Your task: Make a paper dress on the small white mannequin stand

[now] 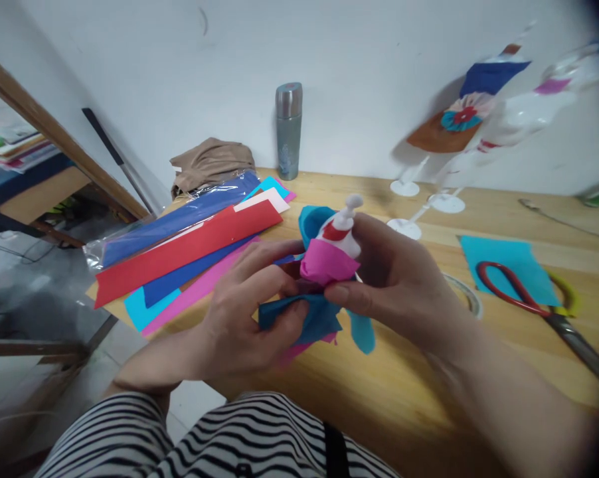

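My right hand point(396, 289) is closed round a small white mannequin point(348, 239), with its knobbed end pointing up. Bright pink cloth point(329, 261) wraps the mannequin, and a bit of red shows above it. My left hand point(252, 309) pinches a dark blue piece of cloth point(317, 320) against the mannequin's near side, thumb in front. Light blue pieces point(362, 332) stick out behind and below, and a pink edge hangs under the dark blue cloth. The fingertips of my left hand are partly hidden.
Strips of coloured cloth or paper point(194, 249) lie on the wooden table's left. A grey flask point(288, 136) stands by the wall, near brown cloth point(212, 162). At right are scissors point(521, 292), a light blue square point(499, 255), a tape roll point(466, 295) and dressed mannequins on white stands point(404, 229).
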Motion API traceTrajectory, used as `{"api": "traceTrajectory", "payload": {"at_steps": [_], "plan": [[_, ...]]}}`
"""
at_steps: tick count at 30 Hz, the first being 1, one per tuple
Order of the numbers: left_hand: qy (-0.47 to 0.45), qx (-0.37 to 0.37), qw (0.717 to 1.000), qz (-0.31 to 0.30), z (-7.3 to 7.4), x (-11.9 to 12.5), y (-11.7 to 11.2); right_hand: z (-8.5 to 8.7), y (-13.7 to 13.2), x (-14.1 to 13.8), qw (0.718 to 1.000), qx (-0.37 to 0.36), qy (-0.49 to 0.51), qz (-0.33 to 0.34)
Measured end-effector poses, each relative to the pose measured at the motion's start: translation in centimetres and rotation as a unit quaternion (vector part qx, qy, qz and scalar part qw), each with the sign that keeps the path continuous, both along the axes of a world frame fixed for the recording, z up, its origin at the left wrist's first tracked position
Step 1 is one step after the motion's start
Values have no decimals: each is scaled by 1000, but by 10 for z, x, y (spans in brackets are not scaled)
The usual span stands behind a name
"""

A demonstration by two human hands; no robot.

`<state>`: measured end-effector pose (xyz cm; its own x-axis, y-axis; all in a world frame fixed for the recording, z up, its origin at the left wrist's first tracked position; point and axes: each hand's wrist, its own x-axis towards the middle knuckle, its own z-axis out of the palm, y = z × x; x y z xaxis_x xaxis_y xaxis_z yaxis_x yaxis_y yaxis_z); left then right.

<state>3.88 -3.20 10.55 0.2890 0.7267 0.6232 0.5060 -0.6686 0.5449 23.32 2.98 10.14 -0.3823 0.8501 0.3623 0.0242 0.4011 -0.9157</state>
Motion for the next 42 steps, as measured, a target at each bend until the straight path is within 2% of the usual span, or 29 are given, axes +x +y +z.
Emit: {"api": "traceTrajectory", "payload": {"at_steps": [2,5,9,12,18,20,22,27,30,33,35,37,39,42], "plan": [[-16,-5,999,-47,1,-3,-1,2,0,0,997,-44,42,40],[-80,-60,990,-98,1,-8,-1,1,6,6,992,-84,58,78],[-173,-143,974,-21,-3,-12,14,-9,20,17,982,-144,47,110],[-177,-192,965,-16,-4,-13,32,-13,27,21,983,-139,56,108],[-134,-303,930,-161,2,-8,57,-3,27,21,993,-86,18,82],[-137,-310,922,-187,4,-5,59,0,25,21,993,-74,16,89],[-139,-312,920,-193,5,-3,58,0,22,19,991,-92,28,95],[-169,-304,928,-132,3,-3,55,-7,19,15,977,-133,101,129],[-222,-300,925,-77,-2,-5,54,-11,21,14,979,-135,126,88],[-304,-328,894,-8,-4,-7,53,-14,25,16,978,-139,152,36],[-343,-365,865,28,-4,-10,53,-14,26,18,983,-117,143,26],[-364,-398,841,44,-6,-12,54,-14,23,19,994,-52,97,2],[-373,-422,825,49,-11,-16,56,-13,16,19,998,57,25,-32],[-381,-459,802,36,-21,-19,60,-11,7,16,967,233,-96,-46]]}}
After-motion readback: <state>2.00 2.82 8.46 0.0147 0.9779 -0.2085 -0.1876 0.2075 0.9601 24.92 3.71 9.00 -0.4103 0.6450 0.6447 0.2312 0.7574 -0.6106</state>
